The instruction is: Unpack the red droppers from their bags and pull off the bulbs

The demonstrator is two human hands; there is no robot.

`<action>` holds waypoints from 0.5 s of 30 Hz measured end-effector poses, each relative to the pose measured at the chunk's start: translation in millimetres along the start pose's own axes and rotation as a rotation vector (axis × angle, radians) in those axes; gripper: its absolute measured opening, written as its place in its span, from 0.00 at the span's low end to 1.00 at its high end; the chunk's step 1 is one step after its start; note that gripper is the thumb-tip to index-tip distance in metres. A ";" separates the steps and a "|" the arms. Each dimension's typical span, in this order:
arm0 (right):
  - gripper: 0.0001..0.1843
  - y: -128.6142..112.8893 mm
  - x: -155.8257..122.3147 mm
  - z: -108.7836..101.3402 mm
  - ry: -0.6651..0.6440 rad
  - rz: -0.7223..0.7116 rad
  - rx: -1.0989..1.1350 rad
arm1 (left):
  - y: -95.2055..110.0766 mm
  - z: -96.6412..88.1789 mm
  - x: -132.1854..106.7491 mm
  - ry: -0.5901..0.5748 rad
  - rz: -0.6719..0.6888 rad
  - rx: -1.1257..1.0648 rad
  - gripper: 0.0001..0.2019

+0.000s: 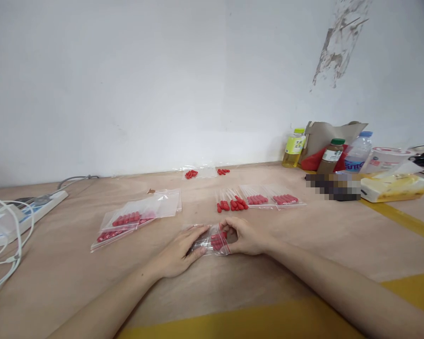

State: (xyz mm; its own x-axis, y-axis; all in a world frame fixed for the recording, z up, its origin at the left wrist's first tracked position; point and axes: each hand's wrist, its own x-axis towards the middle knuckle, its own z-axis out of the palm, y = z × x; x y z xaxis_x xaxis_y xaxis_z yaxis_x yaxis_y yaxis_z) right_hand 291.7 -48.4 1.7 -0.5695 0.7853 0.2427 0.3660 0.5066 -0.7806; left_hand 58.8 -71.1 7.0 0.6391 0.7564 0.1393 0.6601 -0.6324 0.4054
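Observation:
A clear zip bag (203,246) lies on the table between my hands, with several red-tipped sticks (218,241) inside it. My left hand (180,252) grips the bag's left end between thumb and fingers. The thumb and fingertips of my right hand (247,238) are closed on the zip edge at the right end, beside the red tips. Just beyond my hands is a loose group of red-tipped sticks (238,204), thin clear stems pointing away. To its right lie two filled bags (285,199); more filled bags (127,219) are stacked on the left.
Two clear bags with red pieces (191,174) lie near the wall. A white power strip (38,214) with cables stands at the left. On the right are bottles (330,155), a tissue pack (395,187) and a blurred dark object (334,186). Yellow tape (212,325) crosses the table.

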 end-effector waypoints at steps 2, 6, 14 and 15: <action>0.18 -0.4 1.2 -0.8 -0.068 0.025 0.109 | 0.3 -0.1 -0.1 0.007 0.005 0.003 0.24; 0.12 2.4 0.6 -7.9 -0.088 0.060 0.194 | 0.8 -0.2 0.1 0.013 0.014 0.013 0.24; 0.13 -0.3 -1.6 -4.9 -0.054 0.048 -0.007 | 3.7 -1.7 0.9 -0.014 0.014 0.041 0.24; 0.12 -1.2 -1.4 -4.4 -0.051 0.051 -0.035 | 3.7 -1.8 0.9 -0.012 0.018 0.039 0.23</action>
State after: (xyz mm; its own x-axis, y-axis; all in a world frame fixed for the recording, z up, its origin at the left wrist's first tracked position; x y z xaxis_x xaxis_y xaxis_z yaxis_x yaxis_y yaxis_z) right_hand 295.3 -48.5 4.9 -0.5858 0.7919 0.1726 0.4210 0.4793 -0.7701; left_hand 61.1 -72.5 10.2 0.6557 0.7427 0.1357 0.6631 -0.6524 0.3670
